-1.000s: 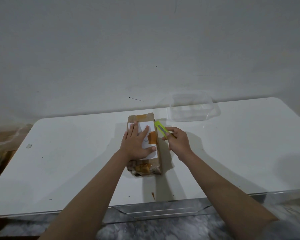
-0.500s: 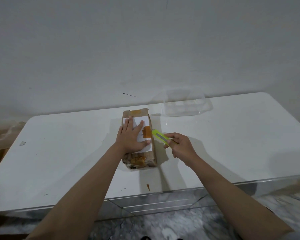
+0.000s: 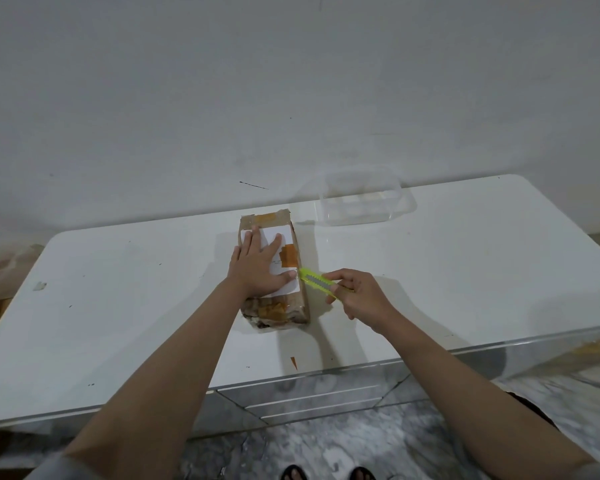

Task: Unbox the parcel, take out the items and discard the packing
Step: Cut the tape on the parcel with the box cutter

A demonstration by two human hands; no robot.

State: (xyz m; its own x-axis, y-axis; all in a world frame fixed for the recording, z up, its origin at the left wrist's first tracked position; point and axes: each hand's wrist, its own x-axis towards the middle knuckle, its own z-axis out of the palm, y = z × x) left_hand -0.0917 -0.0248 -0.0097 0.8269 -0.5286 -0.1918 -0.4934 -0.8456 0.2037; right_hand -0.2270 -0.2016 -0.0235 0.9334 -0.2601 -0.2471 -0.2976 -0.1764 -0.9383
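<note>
Left hand [image 3: 258,268]: laid flat, fingers straight and spread, pressed on the top face of the parcel [image 3: 274,271], over its white label [image 3: 278,261].
Right hand [image 3: 359,296]: fingers curled round the rear of a yellow-green utility knife [image 3: 317,282]; the knife's front end is held against the parcel's right top edge, just beside the left thumb.
Parcel: brown cardboard, taped, lying lengthwise on the white table [image 3: 118,306] near its middle; under the left hand, directly left of the right hand. Orange tape patch [image 3: 290,259] seen on the label's right side; near end crumpled, with clear tape.
Blade: whether it is extended cannot be told.
Clear plastic container [image 3: 362,202]: set at the table's far edge, beyond and right of the parcel, well apart from both hands; no contents can be made out.
Table surface: a small orange scrap [image 3: 293,362] lies near the front edge.
</note>
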